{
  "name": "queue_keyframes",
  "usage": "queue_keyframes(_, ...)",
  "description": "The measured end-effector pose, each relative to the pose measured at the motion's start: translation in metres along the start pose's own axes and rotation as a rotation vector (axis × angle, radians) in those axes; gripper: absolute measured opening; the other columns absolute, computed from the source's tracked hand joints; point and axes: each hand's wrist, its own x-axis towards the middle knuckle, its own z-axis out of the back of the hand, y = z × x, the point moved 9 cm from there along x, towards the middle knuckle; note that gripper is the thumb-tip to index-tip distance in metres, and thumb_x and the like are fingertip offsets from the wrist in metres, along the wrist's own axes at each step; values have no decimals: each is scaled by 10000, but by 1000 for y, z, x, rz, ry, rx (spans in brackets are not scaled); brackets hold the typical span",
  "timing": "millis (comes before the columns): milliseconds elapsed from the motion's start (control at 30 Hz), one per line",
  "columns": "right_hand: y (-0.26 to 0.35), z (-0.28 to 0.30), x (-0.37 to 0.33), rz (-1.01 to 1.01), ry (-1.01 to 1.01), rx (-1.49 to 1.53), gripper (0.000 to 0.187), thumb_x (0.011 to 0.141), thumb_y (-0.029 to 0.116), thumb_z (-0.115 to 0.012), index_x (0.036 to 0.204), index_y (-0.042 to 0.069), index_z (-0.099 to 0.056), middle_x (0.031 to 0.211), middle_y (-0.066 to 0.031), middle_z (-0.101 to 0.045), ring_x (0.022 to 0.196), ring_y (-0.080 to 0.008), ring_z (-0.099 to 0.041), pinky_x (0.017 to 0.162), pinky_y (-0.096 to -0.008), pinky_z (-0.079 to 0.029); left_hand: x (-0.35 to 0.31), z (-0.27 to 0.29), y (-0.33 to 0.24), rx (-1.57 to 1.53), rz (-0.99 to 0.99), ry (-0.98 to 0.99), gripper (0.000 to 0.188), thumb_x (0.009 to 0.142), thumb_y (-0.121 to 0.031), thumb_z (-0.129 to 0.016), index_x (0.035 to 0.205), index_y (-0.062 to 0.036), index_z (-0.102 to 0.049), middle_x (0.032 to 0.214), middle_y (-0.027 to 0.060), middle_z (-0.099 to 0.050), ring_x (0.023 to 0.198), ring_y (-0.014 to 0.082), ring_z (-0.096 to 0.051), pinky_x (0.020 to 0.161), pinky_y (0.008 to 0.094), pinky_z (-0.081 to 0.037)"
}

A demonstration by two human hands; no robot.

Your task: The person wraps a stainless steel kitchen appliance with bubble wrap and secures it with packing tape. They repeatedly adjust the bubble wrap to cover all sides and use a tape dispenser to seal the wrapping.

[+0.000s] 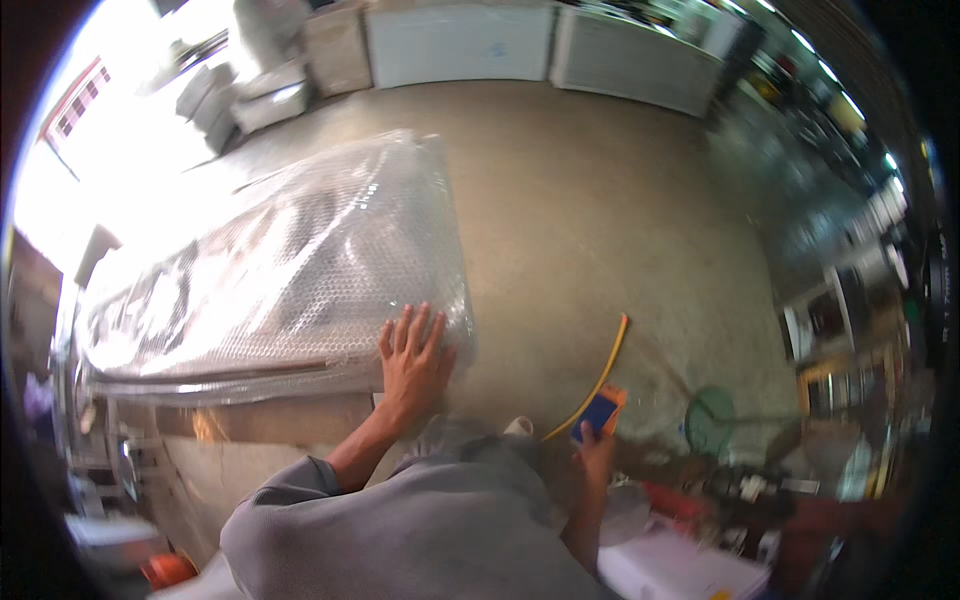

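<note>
left hand (412, 358): flat open, fingers spread, palm pressed on the near end of the bubble-wrapped bundle (280, 270)
right hand (596, 452): closed round a blue-and-orange tool (601, 410), can't tell what kind
bundle: one, lying across a bench
yellow hose (600, 375): one, on the concrete floor (620, 230)

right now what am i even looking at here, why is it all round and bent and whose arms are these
This is one picture from a wide fisheye camera worn on a person's head, looking down, so straight edges bend. The arms are that person's own. The left hand lies flat, fingers spread, on the end of a long bundle wrapped in clear bubble wrap, which rests on a low stand. The right hand has a grip on a small blue and orange tool. A yellow hose lies on the concrete floor.
</note>
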Motion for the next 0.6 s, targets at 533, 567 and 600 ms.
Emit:
queue_keyframes(533, 627, -255, 50, 1560, 445, -296, 454, 907, 429, -740, 1067, 7, -689, 984, -181, -713, 839, -371, -718, 723, -433, -563, 9, 13, -2, -2, 493, -201, 165, 882, -139, -730, 1034, -200, -755, 1449, 80, -545, 1480, 325, -349, 1220, 534, -145)
queue_keyframes(567, 644, -277, 31, 1650, 441, -365, 430, 898, 405, -754, 1049, 10, -681, 980, -168, -706, 825, -372, -713, 711, -446, -563, 8, 16, -9, 31, 536, -249, 163, 877, -145, -738, 1022, -214, -760, 1496, 109, -498, 1504, 346, -304, 1227, 540, -121)
queue_keyframes(600, 657, -296, 10, 1766, 456, -400, 407, 888, 381, -769, 1032, 13, -672, 975, -154, -698, 811, -374, -708, 700, -458, -563, 4, 12, -10, 49, 624, -238, 150, 878, -161, -737, 1015, -217, -762, 1521, 138, -446, 1513, 365, -269, 1224, 548, -129)
